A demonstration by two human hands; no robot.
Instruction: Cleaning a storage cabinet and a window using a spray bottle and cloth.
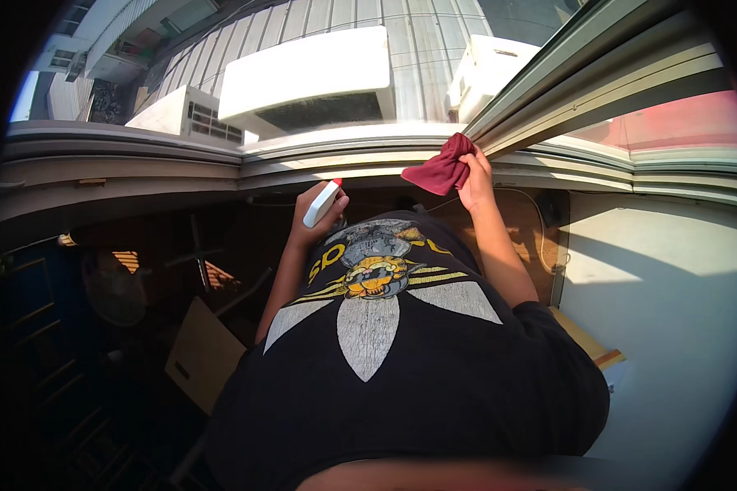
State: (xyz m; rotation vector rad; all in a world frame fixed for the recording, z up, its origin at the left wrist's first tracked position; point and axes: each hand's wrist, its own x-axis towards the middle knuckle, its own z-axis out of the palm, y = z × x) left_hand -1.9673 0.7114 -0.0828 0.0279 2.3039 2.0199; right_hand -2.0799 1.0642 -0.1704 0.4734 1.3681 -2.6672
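Observation:
My left hand (pixel 316 212) grips a spray bottle by its neck, and the white trigger head (pixel 322 204) with a red nozzle tip shows above my fingers. The bottle's body is mostly hidden below the hand. A bunched dark red cloth (pixel 443 167) is in my right hand (pixel 476 178), held at the window track beside the lower end of the sliding sash frame (pixel 565 80). Both hands are at the window sill (pixel 319 172), the left on the near side of it and the right farther along.
Outside the window are white air-conditioner units (pixel 307 73) and a corrugated metal roof (pixel 430 37). A cable (pixel 542 227) runs over the wooden floor at the right, near a pale panel (pixel 657 276). A light board with a slot (pixel 202 356) stands at the lower left.

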